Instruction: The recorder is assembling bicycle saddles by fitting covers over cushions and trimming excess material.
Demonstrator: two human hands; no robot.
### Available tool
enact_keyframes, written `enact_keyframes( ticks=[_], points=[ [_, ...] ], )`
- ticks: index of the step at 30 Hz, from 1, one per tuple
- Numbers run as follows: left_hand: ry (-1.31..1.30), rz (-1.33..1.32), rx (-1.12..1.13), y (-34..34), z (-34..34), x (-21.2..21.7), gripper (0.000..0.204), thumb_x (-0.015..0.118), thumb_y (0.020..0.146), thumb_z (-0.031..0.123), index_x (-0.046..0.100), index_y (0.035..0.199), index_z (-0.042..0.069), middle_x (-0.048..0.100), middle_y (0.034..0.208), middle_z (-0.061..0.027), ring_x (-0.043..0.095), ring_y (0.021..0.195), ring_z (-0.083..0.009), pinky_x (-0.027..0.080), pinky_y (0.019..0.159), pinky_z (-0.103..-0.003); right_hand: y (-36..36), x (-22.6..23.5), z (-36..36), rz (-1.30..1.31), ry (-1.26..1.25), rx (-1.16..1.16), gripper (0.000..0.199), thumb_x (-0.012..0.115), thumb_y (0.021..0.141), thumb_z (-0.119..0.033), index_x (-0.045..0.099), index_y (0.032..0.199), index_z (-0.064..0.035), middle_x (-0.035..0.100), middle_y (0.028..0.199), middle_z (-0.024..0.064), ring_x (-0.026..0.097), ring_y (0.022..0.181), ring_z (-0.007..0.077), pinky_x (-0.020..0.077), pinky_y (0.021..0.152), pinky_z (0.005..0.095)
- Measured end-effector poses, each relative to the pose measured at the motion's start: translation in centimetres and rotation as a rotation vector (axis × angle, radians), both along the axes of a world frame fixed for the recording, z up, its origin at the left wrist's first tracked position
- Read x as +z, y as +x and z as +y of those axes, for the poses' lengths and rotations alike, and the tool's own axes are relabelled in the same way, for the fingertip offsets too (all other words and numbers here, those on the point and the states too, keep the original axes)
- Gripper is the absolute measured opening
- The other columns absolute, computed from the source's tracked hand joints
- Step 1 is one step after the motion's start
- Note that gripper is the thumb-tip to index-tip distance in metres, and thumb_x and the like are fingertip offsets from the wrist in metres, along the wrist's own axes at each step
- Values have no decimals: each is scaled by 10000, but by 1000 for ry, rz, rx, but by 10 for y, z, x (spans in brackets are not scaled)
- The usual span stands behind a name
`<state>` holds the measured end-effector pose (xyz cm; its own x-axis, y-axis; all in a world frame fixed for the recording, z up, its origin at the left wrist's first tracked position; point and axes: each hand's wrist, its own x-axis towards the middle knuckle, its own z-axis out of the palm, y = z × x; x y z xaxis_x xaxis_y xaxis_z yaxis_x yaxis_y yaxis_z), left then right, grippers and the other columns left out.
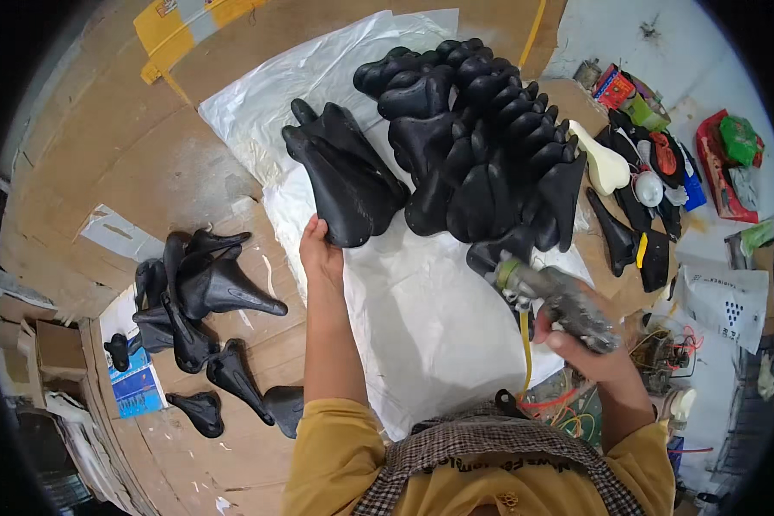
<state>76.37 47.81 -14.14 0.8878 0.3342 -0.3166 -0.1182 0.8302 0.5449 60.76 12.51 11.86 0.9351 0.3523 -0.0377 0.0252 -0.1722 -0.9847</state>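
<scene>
My left hand (322, 254) grips the near left edge of a black bicycle saddle (340, 193), fingertips showing at its rim. This saddle lies on the white sheet (404, 335), close against another black one. In my right hand (589, 340) is a grey hand tool (568, 301) wrapped in plastic or tape, with a green band near its front and a yellow hose hanging below. I cannot make out its exact kind. The tool's front end is near a black saddle (490, 249) at the close end of a large pile of saddles (482, 146).
Loose black saddles and covers (224, 288) lie on the cardboard (198, 193) to the left. At the right are a cream saddle shell (600, 159), black pieces (615, 232), a white bag (722, 305) and tangled wires (662, 353). A red bag (722, 185) sits farther off.
</scene>
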Motion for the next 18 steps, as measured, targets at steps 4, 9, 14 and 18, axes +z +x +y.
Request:
enact_keyframes(
  ticks=[4, 9, 14, 18],
  points=[
    [24, 113, 4, -19, -5, -7, 225, 452, 911, 10, 508, 1124, -34, 592, 1064, -144, 591, 949, -251, 505, 849, -376, 1, 19, 8, -109, 108, -68, 626, 729, 752, -165, 432, 1254, 65, 612, 840, 78, 582, 744, 125, 472, 681, 259],
    [47, 145, 11, -36, 1, -8, 288, 476, 892, 4, 505, 1178, -21, 590, 1091, -145, 575, 986, -253, 474, 900, -377, -4, -3, -9, -6, 17, -28, 583, 699, 774, -103, 422, 1258, 69, 613, 836, 58, 579, 771, 116, 464, 695, 252],
    [-177, -348, 434, -29, 75, 29, 464, 498, 890, 171, 402, 1282, -58, 463, 1299, -204, 465, 1170, -347, 357, 1020, -451, -7, -38, -37, 125, 20, -7, 607, 694, 772, -73, 408, 1297, 28, 598, 924, 30, 558, 824, 93, 454, 757, 242],
    [-49, -105, 381, 55, 59, 37, 502, 485, 903, 191, 328, 1328, -25, 445, 1299, -174, 505, 1085, -331, 435, 912, -414, 1, -45, -40, 228, 31, -66, 614, 680, 773, -68, 395, 1311, 24, 585, 904, 28, 546, 864, 91, 443, 774, 243]
  ],
)
